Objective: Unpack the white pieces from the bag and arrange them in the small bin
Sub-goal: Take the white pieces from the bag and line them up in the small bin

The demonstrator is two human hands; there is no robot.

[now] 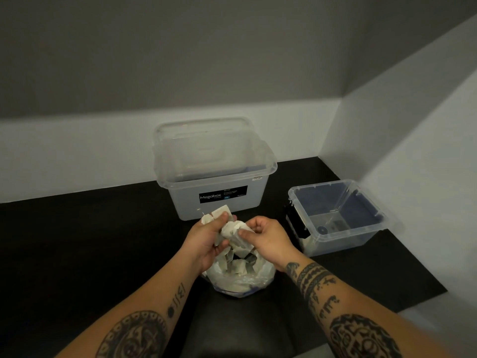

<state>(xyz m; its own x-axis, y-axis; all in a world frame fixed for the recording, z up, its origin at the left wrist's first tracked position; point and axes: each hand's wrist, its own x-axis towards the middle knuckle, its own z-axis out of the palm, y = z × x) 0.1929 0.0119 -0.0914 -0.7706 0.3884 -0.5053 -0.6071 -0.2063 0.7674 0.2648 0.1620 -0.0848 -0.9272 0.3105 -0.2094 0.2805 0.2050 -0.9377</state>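
Your left hand [206,241] has its fingers curled round a bunch of the white pieces [219,214], with corners poking out past your thumb. Your right hand [269,241] pinches the same clump from the right, thumb and forefinger closed on it and the other fingers curled. The clump hangs just above the mouth of the clear bag [260,276]. The bag sits near you between your forearms on the black table [77,241], with more white pieces inside. The small bin [343,241] is off to the right, apart from your hands and open-topped. A small dark round thing [322,229] lies on its floor. Just beyond your hands stands the big Megabox bin [255,200], with a clear lid [201,133] upright at its far side.
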